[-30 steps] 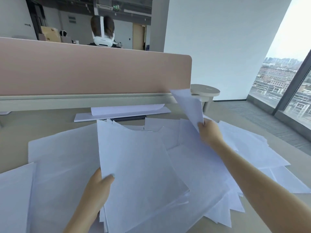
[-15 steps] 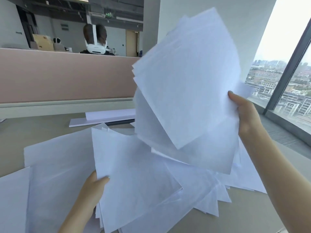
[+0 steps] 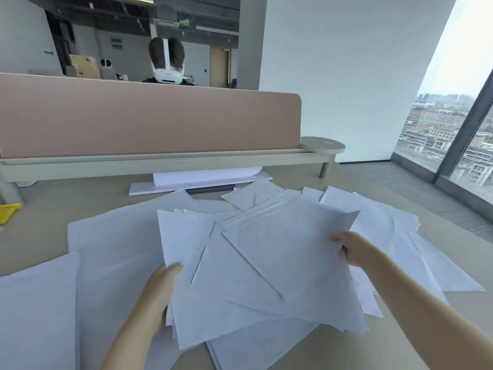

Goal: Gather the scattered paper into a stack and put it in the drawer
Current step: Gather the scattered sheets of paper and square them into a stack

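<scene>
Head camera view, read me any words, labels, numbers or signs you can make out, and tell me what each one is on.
No text here can be read.
Green ceiling sign: lit, but too blurred to read.
Small wall sign: dark marks, too small to read.
Wall panels: possible lettering, too blurred to tell.
Cardboard box: faint marking, unreadable.
Paper sheets on the desk: the faces that show look blank.

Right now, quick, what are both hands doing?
Left hand: grips the left edge of the gathered paper bundle.
Right hand: grips the bundle's right edge.
</scene>
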Demonstrator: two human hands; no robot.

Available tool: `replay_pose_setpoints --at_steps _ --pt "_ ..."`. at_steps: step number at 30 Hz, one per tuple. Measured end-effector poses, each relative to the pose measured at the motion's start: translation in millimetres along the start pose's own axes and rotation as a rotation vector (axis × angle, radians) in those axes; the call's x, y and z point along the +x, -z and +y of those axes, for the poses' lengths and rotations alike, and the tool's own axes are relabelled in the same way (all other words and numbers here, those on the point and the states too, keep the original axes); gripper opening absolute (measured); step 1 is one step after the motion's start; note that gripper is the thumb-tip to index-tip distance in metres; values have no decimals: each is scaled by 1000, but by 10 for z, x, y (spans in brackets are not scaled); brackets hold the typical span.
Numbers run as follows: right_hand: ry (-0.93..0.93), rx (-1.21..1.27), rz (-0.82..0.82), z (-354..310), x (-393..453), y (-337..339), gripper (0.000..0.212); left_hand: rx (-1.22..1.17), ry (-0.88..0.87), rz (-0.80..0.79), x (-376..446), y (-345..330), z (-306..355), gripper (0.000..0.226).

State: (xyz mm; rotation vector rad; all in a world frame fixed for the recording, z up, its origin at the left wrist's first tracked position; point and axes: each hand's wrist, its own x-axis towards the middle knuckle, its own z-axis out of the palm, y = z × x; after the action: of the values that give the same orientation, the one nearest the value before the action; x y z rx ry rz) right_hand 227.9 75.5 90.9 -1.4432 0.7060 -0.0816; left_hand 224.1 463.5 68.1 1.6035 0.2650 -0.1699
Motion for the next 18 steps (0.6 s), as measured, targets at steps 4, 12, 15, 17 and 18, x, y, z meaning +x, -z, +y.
replay_pose_setpoints --at_steps 4,12,15,17,18 --pt "27 151 -68 -17 -179 -295 29 -55 25 -74 -64 -39 45 49" --pt "73 -225 -72 -6 -491 -519 13 -41 4 -85 -178 -39 69 27" --pt "223 -245 132 -4 -292 -443 12 18 20 -125 -166 51 94 35" --pt "309 -279 223 -42 -198 -371 14 60 25 -158 -170 139 132 35" --pt "334 -292 246 -74 -173 -328 15 78 32 -160 -178 185 164 35"
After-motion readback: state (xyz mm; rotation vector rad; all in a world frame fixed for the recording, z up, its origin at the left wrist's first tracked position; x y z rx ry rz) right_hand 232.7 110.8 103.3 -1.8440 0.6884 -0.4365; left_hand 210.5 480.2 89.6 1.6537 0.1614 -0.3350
